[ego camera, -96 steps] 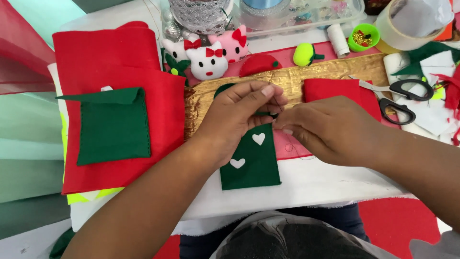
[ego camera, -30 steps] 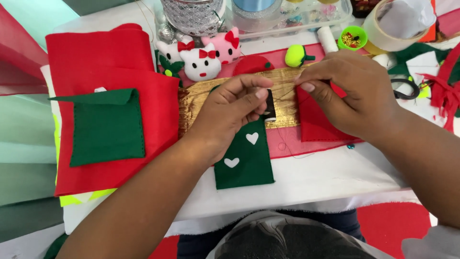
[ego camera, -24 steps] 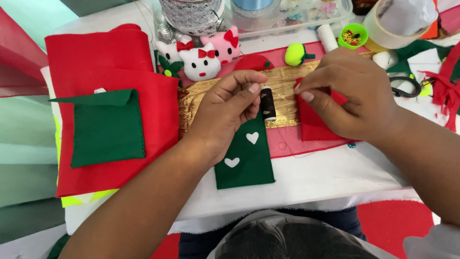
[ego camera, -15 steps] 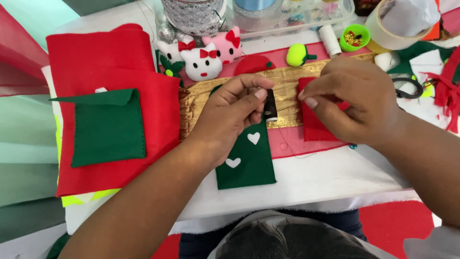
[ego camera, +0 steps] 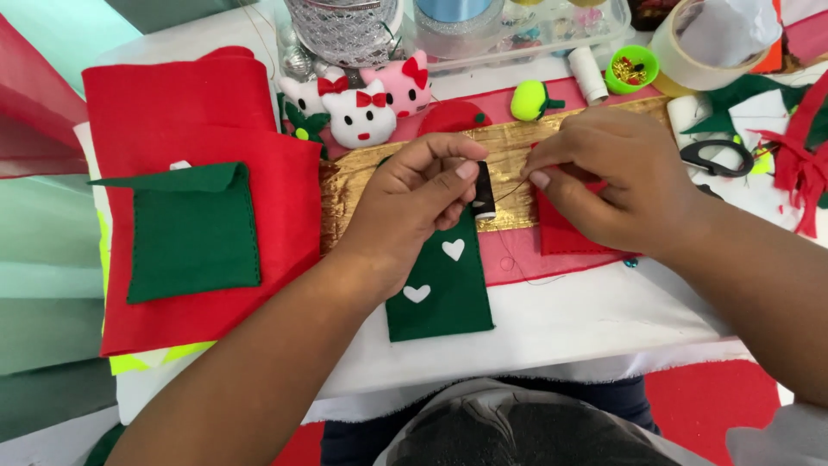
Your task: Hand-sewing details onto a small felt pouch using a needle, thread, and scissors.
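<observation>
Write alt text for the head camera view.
The left hand pinches a black thread spool while the right hand pulls its thread, above a green felt piece with white hearts. Red felt, cat plushies and scissors lie around.

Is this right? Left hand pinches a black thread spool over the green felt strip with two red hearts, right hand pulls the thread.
Not quite: the head view shows the hearts are white, not red. The rest holds: left hand pinches the black thread spool over the green felt strip, right hand pulls the thread.
</observation>
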